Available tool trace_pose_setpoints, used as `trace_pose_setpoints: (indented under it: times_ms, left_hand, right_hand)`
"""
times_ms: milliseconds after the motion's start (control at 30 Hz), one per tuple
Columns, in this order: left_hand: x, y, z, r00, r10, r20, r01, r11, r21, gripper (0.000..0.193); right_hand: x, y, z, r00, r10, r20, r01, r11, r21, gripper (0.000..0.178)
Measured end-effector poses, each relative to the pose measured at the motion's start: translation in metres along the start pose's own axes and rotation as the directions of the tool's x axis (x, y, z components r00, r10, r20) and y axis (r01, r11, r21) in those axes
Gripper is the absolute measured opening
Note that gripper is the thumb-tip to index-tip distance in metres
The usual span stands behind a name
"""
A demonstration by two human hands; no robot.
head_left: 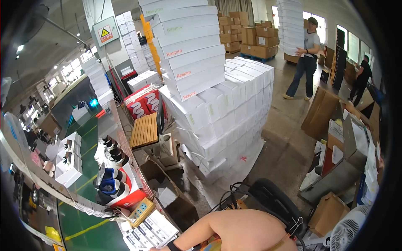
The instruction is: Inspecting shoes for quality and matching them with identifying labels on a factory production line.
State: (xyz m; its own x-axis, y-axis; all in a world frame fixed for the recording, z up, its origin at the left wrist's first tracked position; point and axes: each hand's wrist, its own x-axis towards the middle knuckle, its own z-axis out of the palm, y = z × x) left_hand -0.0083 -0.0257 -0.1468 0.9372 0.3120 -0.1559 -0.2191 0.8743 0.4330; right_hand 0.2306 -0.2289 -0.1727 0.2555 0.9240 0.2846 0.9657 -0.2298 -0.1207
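A bare arm with a black wristband (172, 246) reaches left along the lower edge and appears to be my right arm. Of my right hand (157, 249) only a sliver shows, at the near edge of several printed white label sheets (153, 229). Its fingers are cut off, so whether it holds anything is hidden. My left hand is out of the picture. Just beyond the sheets lies a yellow power strip (141, 213) with sockets. Behind that, blue, black and white sneakers (112, 186) stand on a red shoe box (133, 196).
A green belt (86, 221) runs along the left. Stacked white boxes (234, 108) stand ahead, beside an open carton (186, 205) and a slatted wooden seat (144, 130). A black chair (272, 194) and white fan (347, 234) are near right. A person (309, 58) stands by another tall stack.
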Motion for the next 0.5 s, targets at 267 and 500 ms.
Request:
trace_pose_setpoints:
  times_ms: [267,500]
  left_hand:
    - [0.010,0.028,0.061,0.968,-0.173,-0.183,0.136,0.970,-0.200,0.013]
    - [0.022,0.032,0.057,0.948,-0.039,-0.315,-0.030,0.977,-0.209,0.009]
  right_hand:
    - [-0.007,-0.001,0.010,0.950,-0.134,-0.282,0.111,0.989,-0.098,0.017]
    - [-0.006,0.000,0.009,0.983,-0.097,-0.157,0.101,0.995,0.019,0.020]
